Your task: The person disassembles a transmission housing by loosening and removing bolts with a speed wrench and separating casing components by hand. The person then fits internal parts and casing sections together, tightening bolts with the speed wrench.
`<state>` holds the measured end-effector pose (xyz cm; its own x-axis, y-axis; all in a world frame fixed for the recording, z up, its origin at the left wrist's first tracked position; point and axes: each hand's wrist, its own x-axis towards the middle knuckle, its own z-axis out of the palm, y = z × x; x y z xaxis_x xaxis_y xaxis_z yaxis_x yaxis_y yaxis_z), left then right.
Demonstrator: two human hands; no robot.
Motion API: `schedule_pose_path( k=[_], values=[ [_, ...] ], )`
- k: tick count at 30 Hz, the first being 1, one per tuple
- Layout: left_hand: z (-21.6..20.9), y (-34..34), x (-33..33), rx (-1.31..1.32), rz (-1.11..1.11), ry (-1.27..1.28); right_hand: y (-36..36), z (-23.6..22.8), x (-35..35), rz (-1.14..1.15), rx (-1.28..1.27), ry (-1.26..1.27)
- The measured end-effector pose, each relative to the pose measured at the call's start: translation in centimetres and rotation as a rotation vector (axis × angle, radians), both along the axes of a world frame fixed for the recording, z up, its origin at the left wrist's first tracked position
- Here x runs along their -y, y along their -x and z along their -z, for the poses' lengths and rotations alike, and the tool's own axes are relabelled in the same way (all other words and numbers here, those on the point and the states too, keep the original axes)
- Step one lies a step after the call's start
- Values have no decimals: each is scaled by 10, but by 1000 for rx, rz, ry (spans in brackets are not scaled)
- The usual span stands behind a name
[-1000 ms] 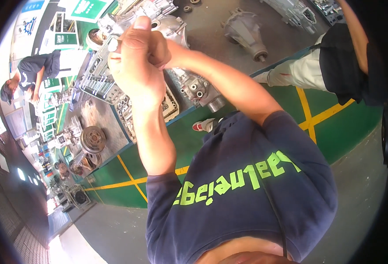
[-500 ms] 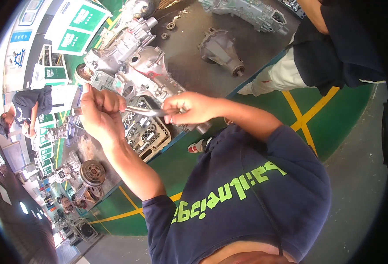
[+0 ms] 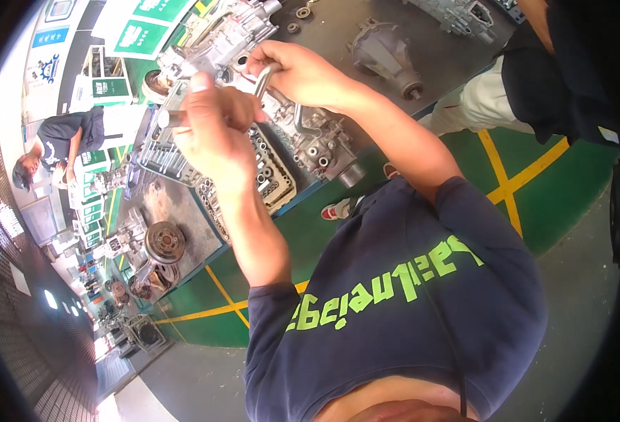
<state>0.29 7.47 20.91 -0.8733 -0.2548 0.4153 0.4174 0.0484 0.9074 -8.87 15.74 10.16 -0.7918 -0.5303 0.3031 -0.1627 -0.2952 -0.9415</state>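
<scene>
A bent, crank-shaped metal speed wrench is held in both hands above the workbench. My left hand is closed round its end, with a round metal stub showing past the thumb side. On the cranked part, my right hand is closed, with curled fingers. From there the bright rod bends down toward a grey gearbox housing on the bench. Whether its far tip touches the housing, I cannot tell. A tray of small metal parts lies below my hands, partly covered by my left forearm.
A cone-shaped grey casing stands on the bench to the right. A person in pale trousers is close by at the right. Another person in dark clothes works at the far left. A round brown pulley sits on the bench at left.
Both hands have moved up and to the right in the picture with the speed wrench; my right hand rose more, so the rod now slants. The whole view has shifted somewhat.
</scene>
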Motion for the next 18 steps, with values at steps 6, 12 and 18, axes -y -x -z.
schedule_pose_path(
  k=[6,12,18],
  values=[
    [-6,1,-19,87,33,212,-12,15,83,-116,-102,263],
    [-17,9,16,304,-203,205,-75,13,106,-263,-197,10],
    [-7,-9,56,246,-255,-41,-104,4,20,-439,-7,-86]
  ],
)
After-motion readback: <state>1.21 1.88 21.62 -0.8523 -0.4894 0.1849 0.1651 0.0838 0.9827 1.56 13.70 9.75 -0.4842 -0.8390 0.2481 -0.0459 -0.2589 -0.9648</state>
